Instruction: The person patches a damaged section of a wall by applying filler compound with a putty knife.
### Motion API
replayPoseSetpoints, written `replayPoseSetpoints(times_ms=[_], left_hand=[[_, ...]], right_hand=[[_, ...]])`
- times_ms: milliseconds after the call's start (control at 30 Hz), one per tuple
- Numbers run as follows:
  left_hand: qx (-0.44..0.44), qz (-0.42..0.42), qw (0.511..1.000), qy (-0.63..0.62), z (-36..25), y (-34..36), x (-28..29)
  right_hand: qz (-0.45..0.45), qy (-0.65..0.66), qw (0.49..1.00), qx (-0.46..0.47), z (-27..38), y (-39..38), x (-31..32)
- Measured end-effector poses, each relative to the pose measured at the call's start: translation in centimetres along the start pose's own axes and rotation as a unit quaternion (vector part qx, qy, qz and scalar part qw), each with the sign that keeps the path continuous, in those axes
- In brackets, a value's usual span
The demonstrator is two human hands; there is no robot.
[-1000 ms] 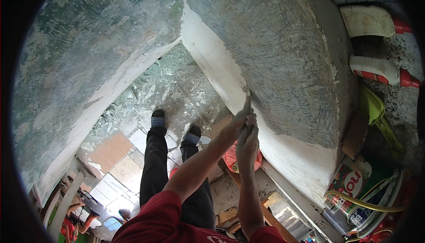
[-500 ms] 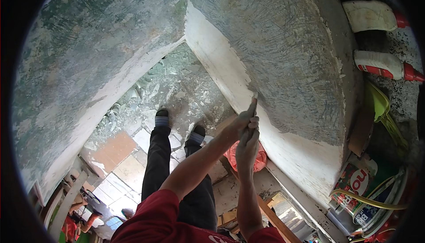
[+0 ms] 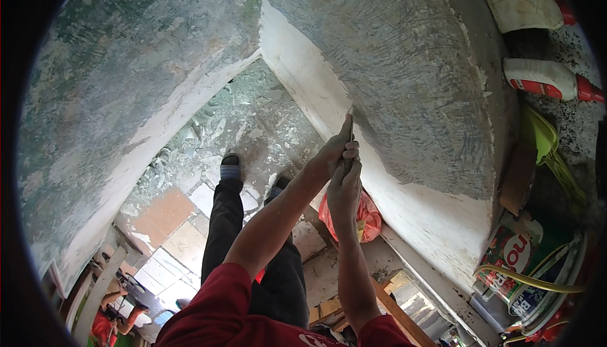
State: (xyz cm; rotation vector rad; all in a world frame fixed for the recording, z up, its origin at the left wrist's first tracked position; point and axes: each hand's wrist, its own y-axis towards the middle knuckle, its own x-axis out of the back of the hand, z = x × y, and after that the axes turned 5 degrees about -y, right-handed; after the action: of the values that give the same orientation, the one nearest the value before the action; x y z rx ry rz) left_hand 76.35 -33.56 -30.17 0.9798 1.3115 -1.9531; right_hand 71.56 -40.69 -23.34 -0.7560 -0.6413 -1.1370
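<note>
Both of my hands are closed, one behind the other, round a narrow scraper. My left hand [image 3: 335, 152] grips farther forward, and my right hand [image 3: 345, 189] wraps the rear just below it. Only a thin strip of the scraper [image 3: 352, 133] shows past the fingers; most of it is hidden. Its tip meets the right-hand wall [image 3: 411, 94], where the grey scratched surface borders a white band [image 3: 303, 59] along the bottom. Pale dust coats my fingers.
Paint flakes litter the floor [image 3: 246, 116] around my sandalled feet. Beside the wall lies a red plastic bag [image 3: 367, 217]. On the right ledge are white bottles [image 3: 540, 78], a green plastic scoop [image 3: 547, 141] and a bucket [image 3: 578, 271]. Another person [image 3: 104, 327] sits at lower left.
Both hands have shifted forward and slightly left along the wall, carrying the scraper's tip with them. The grip stays the same.
</note>
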Motion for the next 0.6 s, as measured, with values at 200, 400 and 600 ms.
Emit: replayPoseSetpoints(times_ms=[200, 400, 600], left_hand=[[-0.106, 0.042, 0.971, 0.209, 0.8, 0.9, 4.8], [0.032, 0.000, 0.999, 0.007, 0.4, 0.4, 1.9], [-0.014, -0.042, 0.998, -0.052, 0.4, 0.6, -0.1]], right_hand=[[0.000, 0.020, 1.000, -0.021, 1.0, -1.8, 0.0], [0.021, 0.014, 1.000, 0.008, -0.1, -0.9, -0.1], [0.075, -0.040, 0.996, -0.031, -0.2, 1.2, 0.5]])
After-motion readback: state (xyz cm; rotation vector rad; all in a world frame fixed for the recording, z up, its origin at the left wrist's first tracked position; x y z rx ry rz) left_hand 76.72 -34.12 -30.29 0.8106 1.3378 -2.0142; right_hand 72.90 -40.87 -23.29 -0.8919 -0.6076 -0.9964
